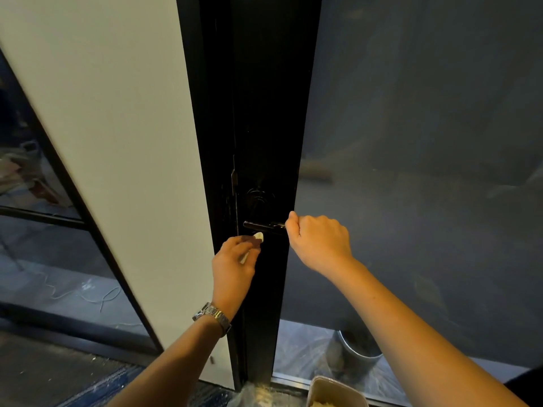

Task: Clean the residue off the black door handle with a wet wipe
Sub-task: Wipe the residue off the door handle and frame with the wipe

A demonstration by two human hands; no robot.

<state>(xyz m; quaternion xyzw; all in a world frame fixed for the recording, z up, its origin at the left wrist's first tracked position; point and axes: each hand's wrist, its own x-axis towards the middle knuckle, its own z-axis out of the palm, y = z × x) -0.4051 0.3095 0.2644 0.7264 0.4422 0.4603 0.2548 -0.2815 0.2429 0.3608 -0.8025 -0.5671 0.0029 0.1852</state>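
Note:
The black door handle [262,226] sticks out level from the black door frame [264,113]. My right hand [317,240] grips the handle's right end with curled fingers. My left hand [235,261], with a metal watch on the wrist, pinches a small folded white wet wipe [258,237] just below the handle's left part. The wipe's tip sits close under the lever; whether it touches is unclear. A round lock plate [258,196] sits above the handle.
A white wall panel [117,142] stands left of the frame, frosted dark glass [426,171] to the right. A metal bucket [357,352] shows behind the glass low down. A beige tub [335,390] sits at the bottom edge. Plastic-covered floor lies below.

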